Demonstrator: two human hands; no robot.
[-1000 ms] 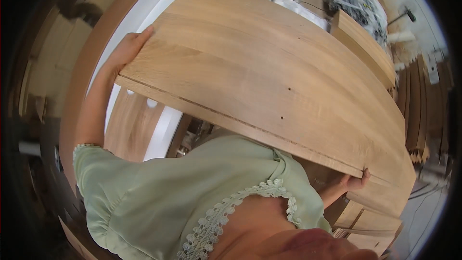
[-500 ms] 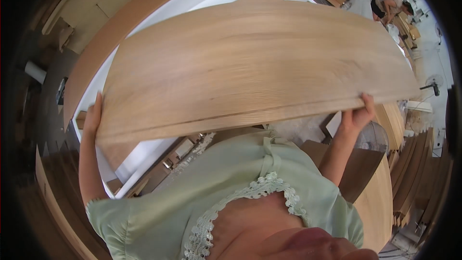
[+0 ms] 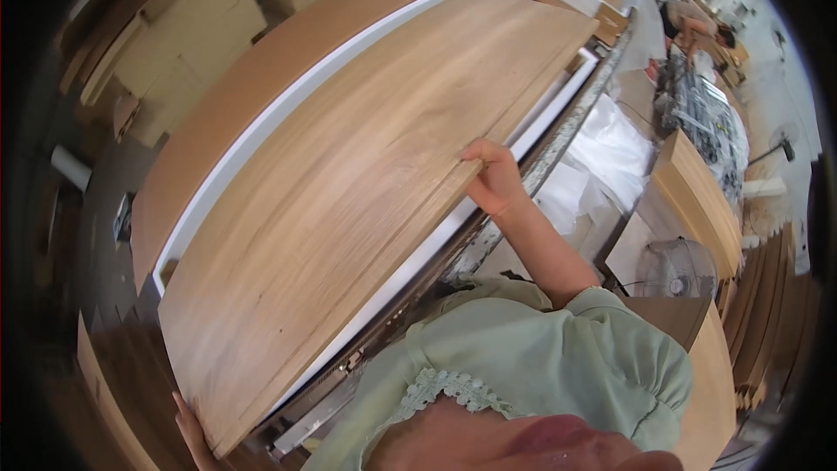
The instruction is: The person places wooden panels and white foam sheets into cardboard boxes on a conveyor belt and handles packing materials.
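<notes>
From my seat behind the head camera, I see the wooden board lying slantwise over the open carton, with its near edge above a white strip; whether it rests on anything or hangs in the hands, I cannot tell. The right hand is closed on that near edge, thumb on top and fingers curled beneath. The left hand is at the near-left corner, fingers fairly straight along the board's end; most of it is hidden, so I cannot tell how firmly it grips. I judge the step to be steadying and lining up the board, and doing it well calls for an even lift from both hands so neither corner dips. I would line up the long edge with the white strip, mind the fingers curled underneath, since they could get pinched, and shift the board gently, because its corners could tear the lining.
</notes>
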